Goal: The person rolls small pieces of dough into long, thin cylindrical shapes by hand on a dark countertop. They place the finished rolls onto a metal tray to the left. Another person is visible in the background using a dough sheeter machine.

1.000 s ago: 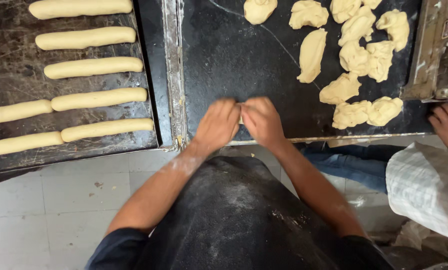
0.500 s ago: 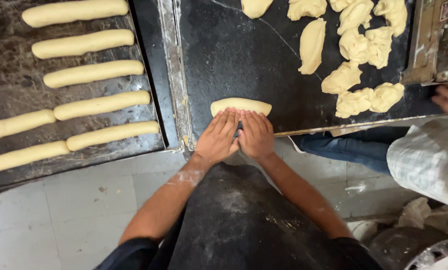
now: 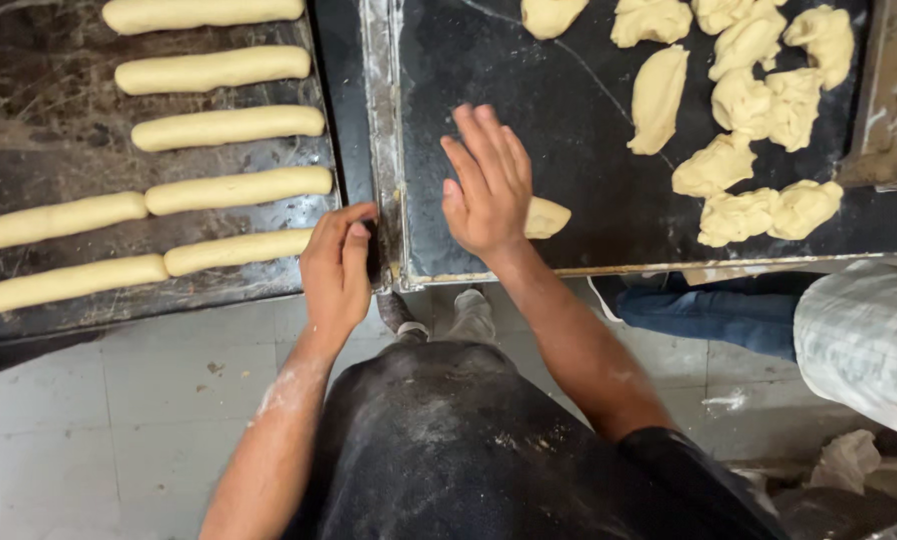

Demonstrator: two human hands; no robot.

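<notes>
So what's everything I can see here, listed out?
Dough sticks: seven, pale, in rows on left tray.
Left tray: one, dark.
Dough lumps: about ten, pale, far right of worktop.
Dough piece: one, pale, partly under right hand.
Worktop: one, black, metal-edged.
Floor tiles: grey.
Co-worker's leg and sleeve: right edge.
Apron: dark, floury.
Left hand: on tray's edge.
Right hand: flat on dough piece.

dough logs point(image 3: 231, 128): 7 | trays point(image 3: 29, 100): 2 | rough dough pieces point(image 3: 659, 98): about 10
</notes>
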